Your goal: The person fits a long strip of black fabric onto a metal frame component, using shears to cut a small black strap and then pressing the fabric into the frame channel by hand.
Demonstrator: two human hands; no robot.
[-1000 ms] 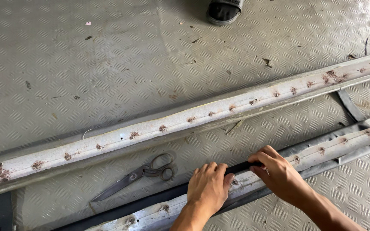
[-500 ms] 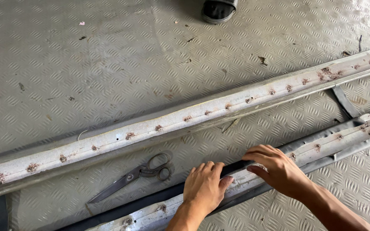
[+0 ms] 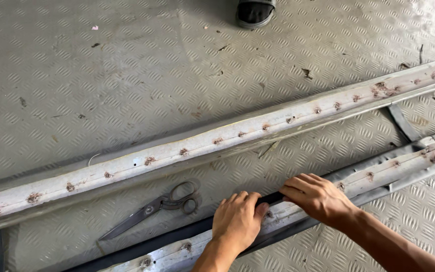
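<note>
Black rubber strip (image 3: 177,236) lies along the near rusted rail (image 3: 378,176) on the floor — my left hand (image 3: 237,221) and right hand (image 3: 318,196) clamped on it, pressing evenly, I judge, seats it best.

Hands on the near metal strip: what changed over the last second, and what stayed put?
Both hands slid a little leftward along the near metal strip. The left hand and right hand still press the black rubber strip along its edge, fingertips close together. Nothing was picked up or let go. The scissors, far metal strip and sandal did not move.
</note>
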